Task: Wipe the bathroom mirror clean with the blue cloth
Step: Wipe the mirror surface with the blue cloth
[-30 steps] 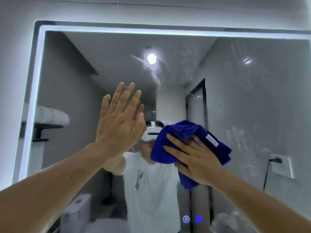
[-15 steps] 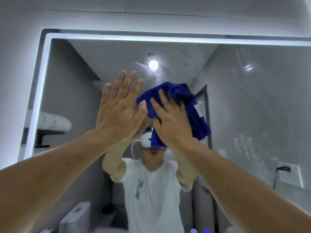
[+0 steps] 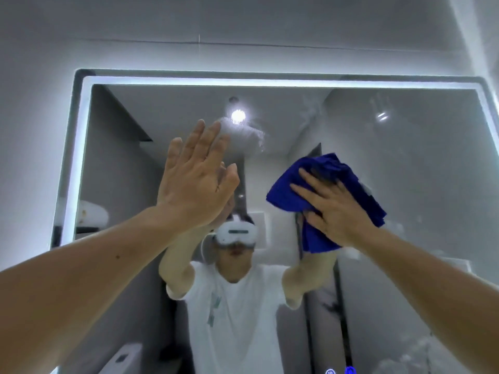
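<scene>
A large wall mirror (image 3: 421, 163) with a lit white border fills the view. My left hand (image 3: 195, 182) lies flat against the glass left of centre, fingers straight and pointing up. My right hand (image 3: 333, 206) presses a crumpled blue cloth (image 3: 359, 201) onto the glass right of centre, fingers spread over it. Part of the cloth hangs below my palm. Hazy smears (image 3: 248, 133) show on the glass near the reflected ceiling light and toward the top right.
The mirror reflects a person in a white shirt (image 3: 237, 314) wearing a white headset, a toilet tank (image 3: 121, 357) at lower left and a shelf (image 3: 91, 217) at left. Two small lit touch buttons (image 3: 340, 371) sit at the mirror's bottom edge. Grey wall surrounds the frame.
My right hand carried the cloth up from mid-glass to beside my left hand, then moved right across the glass. The view tilted upward. My left hand stayed flat on the mirror.
</scene>
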`<state>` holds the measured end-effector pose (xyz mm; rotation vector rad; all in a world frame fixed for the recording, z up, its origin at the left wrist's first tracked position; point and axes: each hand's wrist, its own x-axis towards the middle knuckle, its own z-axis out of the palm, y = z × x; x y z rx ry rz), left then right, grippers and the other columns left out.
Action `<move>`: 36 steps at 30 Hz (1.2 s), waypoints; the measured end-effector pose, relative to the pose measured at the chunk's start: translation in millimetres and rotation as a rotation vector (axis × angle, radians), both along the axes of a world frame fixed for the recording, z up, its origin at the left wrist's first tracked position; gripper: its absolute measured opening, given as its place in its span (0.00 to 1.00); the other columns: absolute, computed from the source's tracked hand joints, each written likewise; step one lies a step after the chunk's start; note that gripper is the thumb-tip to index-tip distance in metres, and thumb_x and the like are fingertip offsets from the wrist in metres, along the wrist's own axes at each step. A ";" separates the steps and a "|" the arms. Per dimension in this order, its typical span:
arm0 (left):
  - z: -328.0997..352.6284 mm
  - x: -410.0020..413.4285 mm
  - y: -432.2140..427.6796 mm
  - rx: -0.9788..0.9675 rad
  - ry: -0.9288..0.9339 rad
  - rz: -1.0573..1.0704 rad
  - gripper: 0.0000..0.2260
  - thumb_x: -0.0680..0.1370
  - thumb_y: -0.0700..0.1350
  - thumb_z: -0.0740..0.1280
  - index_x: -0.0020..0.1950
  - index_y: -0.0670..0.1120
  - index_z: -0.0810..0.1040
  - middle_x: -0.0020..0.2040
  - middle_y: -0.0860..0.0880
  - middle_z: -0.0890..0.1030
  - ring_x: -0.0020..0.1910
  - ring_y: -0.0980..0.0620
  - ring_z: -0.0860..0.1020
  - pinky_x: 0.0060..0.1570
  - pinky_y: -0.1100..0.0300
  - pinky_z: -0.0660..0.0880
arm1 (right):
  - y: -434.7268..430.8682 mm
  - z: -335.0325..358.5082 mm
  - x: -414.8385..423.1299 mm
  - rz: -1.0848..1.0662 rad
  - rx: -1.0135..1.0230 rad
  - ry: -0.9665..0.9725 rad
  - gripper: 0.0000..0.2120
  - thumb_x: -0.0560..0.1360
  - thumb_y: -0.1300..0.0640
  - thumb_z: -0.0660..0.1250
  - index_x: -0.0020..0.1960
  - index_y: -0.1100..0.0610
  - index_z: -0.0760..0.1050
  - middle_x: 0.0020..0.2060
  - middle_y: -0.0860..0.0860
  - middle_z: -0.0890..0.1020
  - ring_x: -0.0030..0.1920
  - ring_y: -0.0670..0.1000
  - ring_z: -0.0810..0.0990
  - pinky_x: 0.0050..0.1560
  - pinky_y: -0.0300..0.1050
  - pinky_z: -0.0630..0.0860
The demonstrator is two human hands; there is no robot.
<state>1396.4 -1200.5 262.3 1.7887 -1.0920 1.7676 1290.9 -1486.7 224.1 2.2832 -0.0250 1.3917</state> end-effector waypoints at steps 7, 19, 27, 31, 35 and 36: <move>3.0 2.9 -1.0 -0.035 -0.006 -0.009 0.29 0.79 0.59 0.43 0.80 0.52 0.53 0.81 0.53 0.50 0.79 0.57 0.43 0.74 0.54 0.39 | 44.5 95.4 46.9 -0.070 0.473 -0.364 0.27 0.83 0.50 0.49 0.80 0.48 0.45 0.80 0.52 0.44 0.79 0.57 0.42 0.75 0.62 0.43; 13.5 -24.9 -45.4 -0.067 0.102 0.125 0.32 0.77 0.59 0.40 0.80 0.50 0.53 0.81 0.52 0.50 0.79 0.54 0.43 0.77 0.46 0.45 | 28.3 26.1 23.4 0.053 -0.275 0.089 0.27 0.79 0.46 0.50 0.77 0.47 0.62 0.78 0.50 0.58 0.76 0.56 0.62 0.76 0.58 0.51; 36.6 -25.7 -36.8 -0.068 0.112 0.161 0.31 0.77 0.59 0.42 0.80 0.51 0.53 0.81 0.54 0.49 0.79 0.56 0.42 0.76 0.51 0.41 | -23.8 117.0 -0.5 0.024 0.083 -0.166 0.27 0.82 0.49 0.52 0.80 0.45 0.50 0.80 0.48 0.47 0.79 0.54 0.48 0.76 0.56 0.44; 48.5 -17.3 -32.6 -0.059 0.087 0.121 0.32 0.77 0.61 0.40 0.80 0.53 0.51 0.81 0.54 0.47 0.79 0.57 0.41 0.76 0.52 0.39 | 4.9 158.1 15.6 -0.001 0.263 -0.221 0.28 0.82 0.49 0.50 0.80 0.49 0.46 0.80 0.51 0.43 0.79 0.54 0.40 0.75 0.59 0.41; 59.2 -8.3 -35.6 -0.073 0.069 0.107 0.32 0.77 0.62 0.39 0.80 0.52 0.51 0.81 0.53 0.48 0.79 0.56 0.42 0.77 0.49 0.41 | 48.0 161.3 40.5 0.017 0.192 -0.152 0.29 0.82 0.49 0.49 0.80 0.49 0.46 0.80 0.51 0.42 0.79 0.55 0.40 0.75 0.59 0.40; 60.0 -5.6 -36.6 -0.076 0.068 0.104 0.32 0.78 0.61 0.39 0.80 0.52 0.51 0.81 0.53 0.48 0.79 0.56 0.42 0.77 0.48 0.42 | 55.8 151.3 46.2 0.029 0.135 -0.128 0.29 0.82 0.48 0.49 0.80 0.48 0.46 0.80 0.51 0.42 0.79 0.55 0.41 0.75 0.58 0.39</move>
